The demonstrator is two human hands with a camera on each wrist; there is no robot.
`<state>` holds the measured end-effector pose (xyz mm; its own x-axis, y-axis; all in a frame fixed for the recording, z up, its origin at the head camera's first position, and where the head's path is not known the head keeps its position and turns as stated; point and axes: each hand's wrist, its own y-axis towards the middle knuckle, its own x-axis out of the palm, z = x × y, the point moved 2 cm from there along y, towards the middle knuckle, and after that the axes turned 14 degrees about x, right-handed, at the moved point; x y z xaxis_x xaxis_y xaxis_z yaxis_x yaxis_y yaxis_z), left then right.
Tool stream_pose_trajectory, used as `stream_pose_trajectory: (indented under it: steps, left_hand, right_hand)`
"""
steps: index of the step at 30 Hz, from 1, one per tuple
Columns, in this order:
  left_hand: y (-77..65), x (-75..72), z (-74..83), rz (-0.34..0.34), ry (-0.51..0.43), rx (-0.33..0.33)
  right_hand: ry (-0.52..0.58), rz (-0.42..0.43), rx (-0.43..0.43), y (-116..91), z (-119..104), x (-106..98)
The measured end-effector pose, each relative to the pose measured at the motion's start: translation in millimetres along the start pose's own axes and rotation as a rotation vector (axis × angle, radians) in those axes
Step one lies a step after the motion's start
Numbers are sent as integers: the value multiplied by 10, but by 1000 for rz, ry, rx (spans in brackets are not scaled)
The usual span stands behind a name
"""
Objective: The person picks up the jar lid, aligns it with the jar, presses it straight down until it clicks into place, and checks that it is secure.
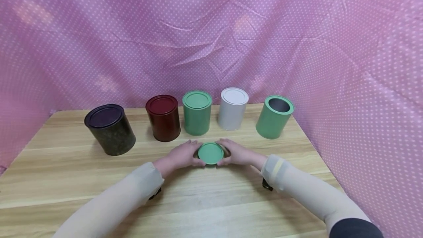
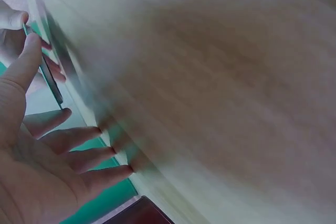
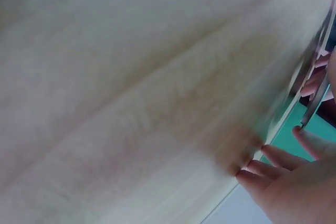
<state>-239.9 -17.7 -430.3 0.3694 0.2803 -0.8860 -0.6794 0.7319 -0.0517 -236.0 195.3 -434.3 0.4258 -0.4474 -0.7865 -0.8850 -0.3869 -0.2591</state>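
Note:
A round green lid (image 1: 210, 153) lies flat between both hands, in front of the row of cans. My left hand (image 1: 181, 156) grips its left edge between thumb and forefinger; in the left wrist view the other fingers (image 2: 86, 158) spread below the lid, toward the table. On the opposite edge, my right hand (image 1: 240, 153) pinches the lid with thumb and forefinger. The right wrist view shows the lid (image 3: 315, 98) edge-on, a little above the tabletop. Behind and to the right stands a green can (image 1: 271, 125) with an open top and dark inside.
Along the back of the wooden table (image 1: 211, 205) stand a black can (image 1: 115, 135), a dark red can (image 1: 165, 124), a lidded green can (image 1: 197, 120) and a white can (image 1: 232, 115). Pink dotted cloth (image 1: 211, 39) hangs behind and at both sides.

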Motion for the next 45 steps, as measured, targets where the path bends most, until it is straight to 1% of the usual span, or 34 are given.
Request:
stream_pose_trajectory:
  steps: [4,8,12,15,17,22,27,31,34,37,42,45]
  left_hand:
    - [12,-18,28,37,-25,17]
    - [31,-35,48,73,-50,14]
    - [56,-41,60,104,-80,19]
    - [81,-48,66,125,-115,15]
    - [101,-58,80,141,-142,8]
    - [159,-130,159,191,-200,10]
    - [206,-194,228,246,-258,50]
    - [235,-230,282,284,-308,80]
    - [263,-262,335,316,-325,98]
    - [302,-290,395,346,-348,103]
    - [387,-303,507,368,-419,84]
    - [453,-299,583,383,-454,96]
  right_hand:
    - [49,5,-24,-10,34,-19]
    - [74,12,-14,-41,51,-50]
    - [94,33,-28,-67,70,-95]
    - [106,51,-39,-70,109,-128]
    - [137,53,-31,-81,141,-154]
    - [257,60,-49,-135,216,-253]
    - [358,82,-88,-185,263,-376]
    - [427,77,-119,-235,266,-481]
    - [460,78,-143,-260,275,-547]
    - [484,81,-153,-295,290,-602]
    - [524,95,-163,-375,339,-696]
    - [554,110,-163,-430,381,-765]
